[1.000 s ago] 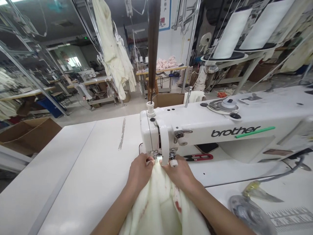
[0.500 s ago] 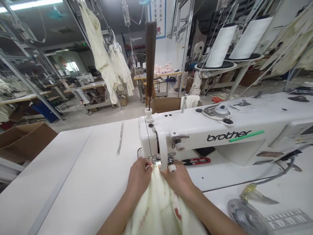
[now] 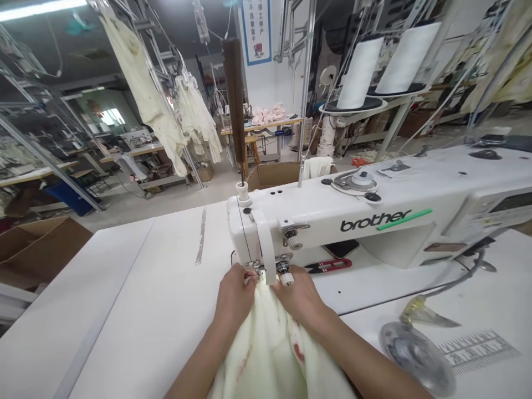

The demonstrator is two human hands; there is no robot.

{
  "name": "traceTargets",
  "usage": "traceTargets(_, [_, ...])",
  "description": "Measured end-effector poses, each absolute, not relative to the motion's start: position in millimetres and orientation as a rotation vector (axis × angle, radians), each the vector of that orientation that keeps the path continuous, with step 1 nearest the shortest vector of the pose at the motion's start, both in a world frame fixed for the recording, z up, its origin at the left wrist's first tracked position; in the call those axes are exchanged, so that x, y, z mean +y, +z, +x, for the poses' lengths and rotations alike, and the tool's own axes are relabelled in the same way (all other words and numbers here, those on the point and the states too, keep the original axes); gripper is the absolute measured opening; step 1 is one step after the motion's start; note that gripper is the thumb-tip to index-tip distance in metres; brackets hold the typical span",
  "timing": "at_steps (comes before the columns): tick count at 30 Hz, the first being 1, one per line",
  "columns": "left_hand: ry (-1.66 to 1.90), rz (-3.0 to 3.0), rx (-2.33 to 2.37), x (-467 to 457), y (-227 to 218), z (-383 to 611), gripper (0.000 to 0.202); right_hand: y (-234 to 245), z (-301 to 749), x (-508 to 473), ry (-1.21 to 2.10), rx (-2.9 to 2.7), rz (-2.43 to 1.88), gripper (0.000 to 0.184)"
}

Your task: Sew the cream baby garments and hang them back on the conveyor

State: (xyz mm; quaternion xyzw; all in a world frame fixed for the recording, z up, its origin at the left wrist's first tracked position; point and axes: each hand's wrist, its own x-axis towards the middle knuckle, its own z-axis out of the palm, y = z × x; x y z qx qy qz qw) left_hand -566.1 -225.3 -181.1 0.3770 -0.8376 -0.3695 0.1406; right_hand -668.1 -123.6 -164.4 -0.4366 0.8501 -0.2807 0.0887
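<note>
A pale cream fabric piece [image 3: 270,343] with reddish marks hangs from the needle area of a white sewing machine [image 3: 316,216] toward me. Just left of the presser foot, my left hand [image 3: 235,293] pinches the fabric's edge between thumb and fingers. On the other side, my right hand [image 3: 300,293] is closed on the same fabric, its fingertips partly hidden behind the machine's tension knob and white guard. The needle itself is too small to make out. Red-handled thread snips [image 3: 330,266] lie on the machine bed beyond my right hand.
A dark phone-like object [image 3: 341,248] lies under the machine arm. To the right are a clear ruler [image 3: 477,349], a round transparent object [image 3: 415,357] and a yellowish-tipped tool [image 3: 428,313]. Thread cones [image 3: 361,75] stand behind; a cardboard box [image 3: 45,249] sits at left.
The view has shifted slightly, so the machine appears a little further left. Both hands keep their hold on the fabric beside the presser foot.
</note>
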Motion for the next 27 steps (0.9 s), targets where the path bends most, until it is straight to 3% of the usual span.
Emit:
traceTargets(19, [-0.885, 1.012, -2.434, -226, -185, -570, 0.02, -187, -668, -131, -0.822, 2.644, -1.354, 0.015])
traceTargets(27, [-0.997, 1.078, -2.402, -228, -180, -569, 0.018, -183, -671, -126, -0.847, 2.584, -1.359, 0.018])
